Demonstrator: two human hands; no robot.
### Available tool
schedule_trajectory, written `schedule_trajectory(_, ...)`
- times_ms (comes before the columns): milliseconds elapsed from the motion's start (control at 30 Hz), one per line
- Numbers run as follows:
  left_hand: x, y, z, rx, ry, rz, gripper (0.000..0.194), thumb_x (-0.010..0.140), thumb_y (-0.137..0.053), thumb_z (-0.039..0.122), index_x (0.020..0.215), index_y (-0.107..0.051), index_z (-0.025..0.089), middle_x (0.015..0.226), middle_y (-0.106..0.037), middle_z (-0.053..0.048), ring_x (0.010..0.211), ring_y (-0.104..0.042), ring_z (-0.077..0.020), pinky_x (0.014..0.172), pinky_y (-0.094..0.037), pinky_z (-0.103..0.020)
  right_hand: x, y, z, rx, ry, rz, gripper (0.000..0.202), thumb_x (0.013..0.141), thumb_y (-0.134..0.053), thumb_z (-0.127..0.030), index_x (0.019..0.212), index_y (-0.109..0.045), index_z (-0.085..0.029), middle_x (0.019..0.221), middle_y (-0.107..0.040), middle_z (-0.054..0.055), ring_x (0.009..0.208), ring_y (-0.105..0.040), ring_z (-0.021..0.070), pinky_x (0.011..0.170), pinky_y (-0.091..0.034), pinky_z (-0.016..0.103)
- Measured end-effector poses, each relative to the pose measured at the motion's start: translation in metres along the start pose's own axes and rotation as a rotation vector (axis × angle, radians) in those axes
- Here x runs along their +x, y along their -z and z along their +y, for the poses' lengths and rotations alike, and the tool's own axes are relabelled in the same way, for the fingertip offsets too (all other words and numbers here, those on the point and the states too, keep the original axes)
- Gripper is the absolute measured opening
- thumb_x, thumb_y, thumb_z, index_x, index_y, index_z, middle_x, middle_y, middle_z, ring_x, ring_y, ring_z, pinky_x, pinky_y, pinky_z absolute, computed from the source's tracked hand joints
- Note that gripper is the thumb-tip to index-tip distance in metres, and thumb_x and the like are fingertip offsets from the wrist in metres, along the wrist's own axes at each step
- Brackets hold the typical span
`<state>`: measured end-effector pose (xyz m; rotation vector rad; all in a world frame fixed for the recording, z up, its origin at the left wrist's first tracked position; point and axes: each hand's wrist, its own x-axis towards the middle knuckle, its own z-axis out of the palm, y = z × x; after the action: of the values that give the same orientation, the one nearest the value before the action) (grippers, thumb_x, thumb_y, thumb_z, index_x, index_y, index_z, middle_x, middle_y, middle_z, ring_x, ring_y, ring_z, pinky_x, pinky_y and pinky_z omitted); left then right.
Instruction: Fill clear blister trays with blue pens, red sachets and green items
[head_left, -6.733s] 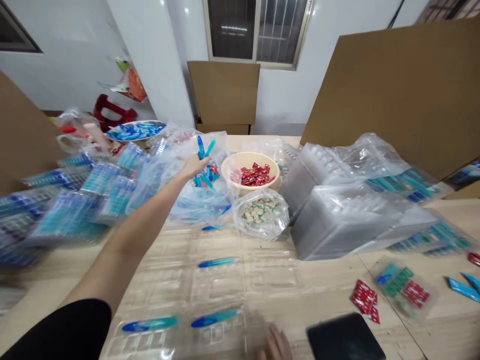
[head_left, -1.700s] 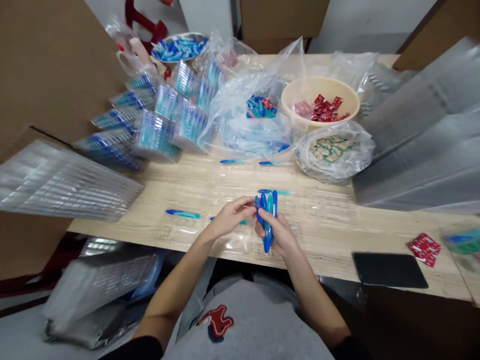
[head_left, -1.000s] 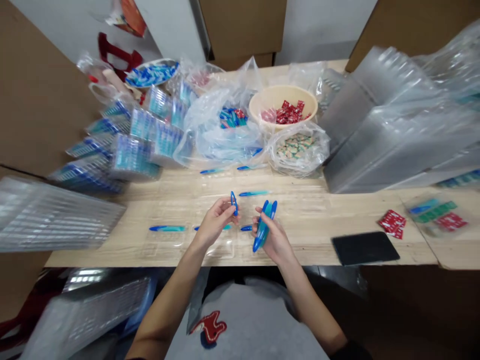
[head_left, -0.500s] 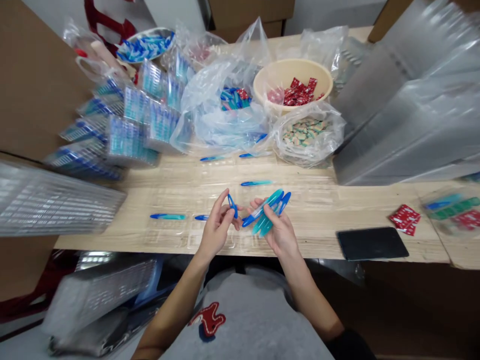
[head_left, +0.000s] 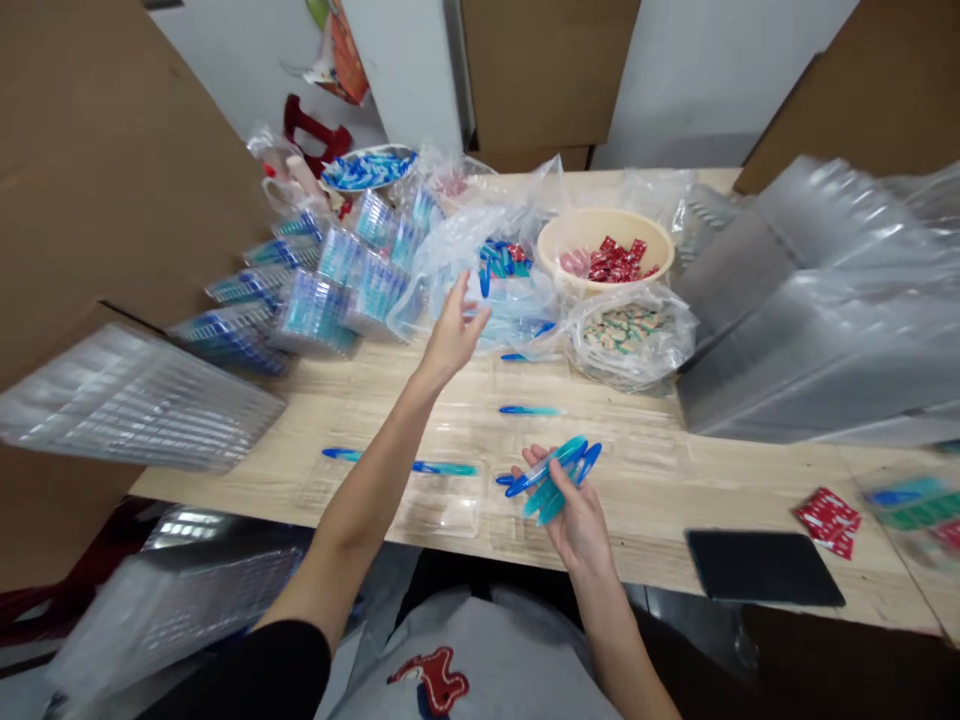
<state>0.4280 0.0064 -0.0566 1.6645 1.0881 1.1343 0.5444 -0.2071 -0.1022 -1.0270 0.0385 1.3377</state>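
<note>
My left hand (head_left: 454, 330) is stretched over the near edge of the clear plastic bag (head_left: 442, 290), fingers apart. Just beyond its fingertips shows a blue piece (head_left: 484, 280), with no clear contact. Several blue and teal pens (head_left: 553, 482) lie across my right hand (head_left: 577, 515), held by the thumb above the front of the table. One pen (head_left: 529, 410) rests on the clear trays behind that hand. Another pen (head_left: 446, 468) lies in a clear tray (head_left: 442, 510) to its left, and a third pen (head_left: 341, 454) is partly covered by my left forearm.
A cream bowl (head_left: 551, 245) of red packets and a bag of small pieces (head_left: 626, 335) stand at the back. Packed pens (head_left: 315, 310) are piled left; stacked clear trays (head_left: 795, 340) rise right. A black phone (head_left: 765, 567) and red packets (head_left: 829, 520) lie front right.
My left hand has moved from beside my right hand up and away to the bag, and its fingers have opened. My right hand still holds the pens. The camera view has tilted up.
</note>
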Motion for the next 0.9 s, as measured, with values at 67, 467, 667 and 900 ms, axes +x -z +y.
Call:
schedule_trajectory(67, 0.001, -0.006, 0.01, 0.012, -0.069, 0.05, 0.041, 0.086, -0.056, 0.017, 0.127, -0.054, 0.02, 0.129, -0.057, -0.011, 0.114, -0.056, -0.0213, 0.095, -0.046, -0.035, 0.0, -0.002, -0.001, 0.001, 0.018, 0.005, 0.039, 0.051, -0.092, -0.036, 0.08, -0.071, -0.02, 0.095, -0.075, 0.005, 0.107, -0.066, 0.0299, 0.093, -0.054, 0.051)
schedule_trajectory(467, -0.198, -0.015, -0.012, 0.118, 0.0, -0.35, 0.029, 0.091, -0.052, 0.026, 0.117, -0.062, 0.031, 0.115, -0.06, -0.008, 0.11, -0.06, -0.0256, 0.094, -0.052, -0.041, -0.004, 0.005, 0.022, -0.275, -0.001, -0.086, 0.037, 0.062, -0.084, -0.04, 0.091, -0.074, -0.02, 0.096, -0.075, 0.007, 0.101, -0.067, 0.0259, 0.087, -0.055, 0.039)
schedule_trajectory(667, -0.206, 0.007, -0.017, 0.105, 0.106, -0.343, 0.025, 0.091, -0.049, 0.025, 0.111, -0.063, 0.026, 0.108, -0.061, -0.008, 0.103, -0.062, -0.0229, 0.089, -0.052, -0.038, -0.012, 0.004, 0.032, -0.286, -0.099, -0.147, 0.037, 0.064, -0.084, -0.037, 0.095, -0.071, -0.021, 0.107, -0.072, 0.007, 0.105, -0.066, 0.028, 0.089, -0.055, 0.046)
schedule_trajectory(900, -0.211, 0.031, -0.035, -0.01, 0.333, -0.312, 0.023, 0.09, -0.05, 0.031, 0.106, -0.064, 0.024, 0.107, -0.066, -0.007, 0.102, -0.063, -0.0207, 0.08, -0.053, -0.03, -0.01, 0.012, 0.02, -0.291, -0.133, -0.08, 0.036, 0.062, -0.087, -0.034, 0.09, -0.067, -0.024, 0.101, -0.073, 0.005, 0.106, -0.066, 0.0296, 0.091, -0.053, 0.054)
